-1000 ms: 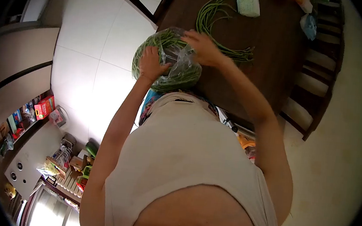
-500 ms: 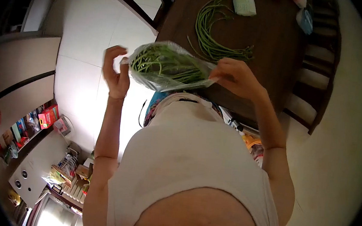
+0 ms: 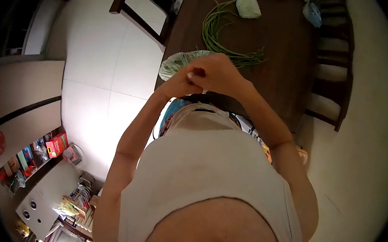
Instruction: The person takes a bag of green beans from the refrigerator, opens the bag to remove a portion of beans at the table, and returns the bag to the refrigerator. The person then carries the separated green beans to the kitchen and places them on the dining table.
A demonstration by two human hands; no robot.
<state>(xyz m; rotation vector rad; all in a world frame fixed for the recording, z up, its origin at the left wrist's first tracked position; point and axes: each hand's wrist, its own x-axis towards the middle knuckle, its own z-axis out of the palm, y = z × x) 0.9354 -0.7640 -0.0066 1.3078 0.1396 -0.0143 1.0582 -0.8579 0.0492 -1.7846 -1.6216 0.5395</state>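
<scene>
Left hand (image 3: pixel 181 85) and right hand (image 3: pixel 220 75) have met — right curled narrow, seemingly on plastic; left's grip hidden, cannot tell — so the once-spread bag of beans (image 3: pixel 175 65), just beyond them, looks gathered.

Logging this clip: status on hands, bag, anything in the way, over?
Left hand and right hand together at plastic bag, grip unclear. Bagged green beans partly hidden by hands. Loose green beans just beyond, apparently not blocking.

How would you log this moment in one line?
left hand, right hand: close together at bag of green beans | loose beans: on table | grip: unclear
</scene>
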